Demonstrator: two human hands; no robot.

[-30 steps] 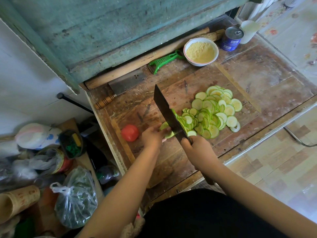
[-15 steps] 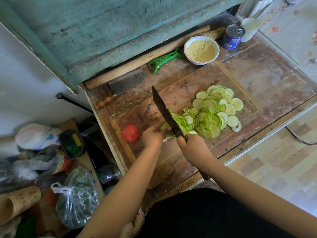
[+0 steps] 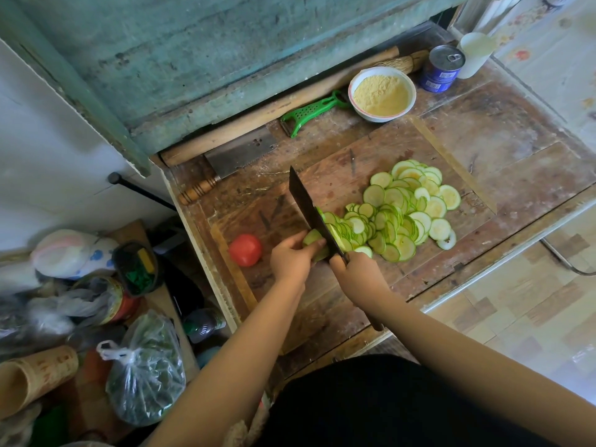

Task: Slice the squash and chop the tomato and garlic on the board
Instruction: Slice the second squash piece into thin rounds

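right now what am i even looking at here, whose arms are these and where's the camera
The camera sits on a person's head, looking down at their own arms. No robot is involved. The right hand grips a knife. The left hand holds the last stub of squash against the blade. Cut slices lie piled to the right on the board. A whole tomato waits to the left. Behind are a second cleaver, a green peeler, a bowl of yellow powder and a can.

Both bare forearms reach forward from the lower edge and converge ahead of the body. The left hand (image 3: 292, 258) has its fingers curled down in a grip. The right hand (image 3: 356, 275), just beside it, closes in a fist-like grip, knuckles up.
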